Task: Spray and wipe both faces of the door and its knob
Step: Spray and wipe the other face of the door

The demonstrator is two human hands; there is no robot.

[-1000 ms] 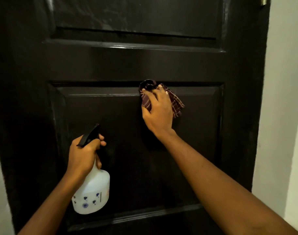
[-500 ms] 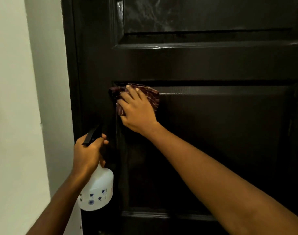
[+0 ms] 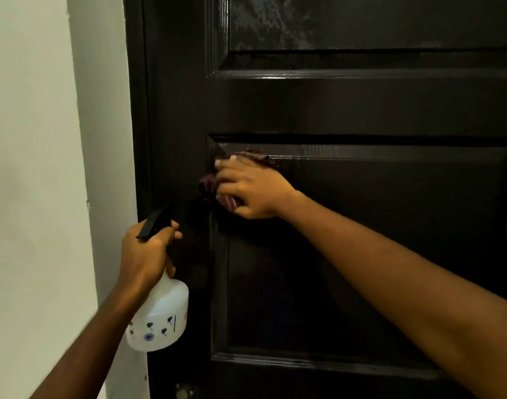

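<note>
Right hand (image 3: 252,188) sits at ten o'clock on the lower panel of the dark door (image 3: 361,110), fingers laid over a bunched maroon cloth (image 3: 207,185) and thumb tucked beneath it, pressing the wad flat so that it reaches into the panel's corner moulding. Left hand (image 3: 144,254), at seven o'clock from it, wraps the neck of the white spray bottle (image 3: 163,318), nozzle toward the door, likely held ready for another squirt. No knob shows in this view.

- Setting: domestic interior, at a room doorway.
- Dark glossy door (image 3: 361,110) with raised panels, spanning 12 to 4 o'clock.
- Plain pale painted wall (image 3: 30,139) at 9 o'clock, beside the door's edge.
</note>
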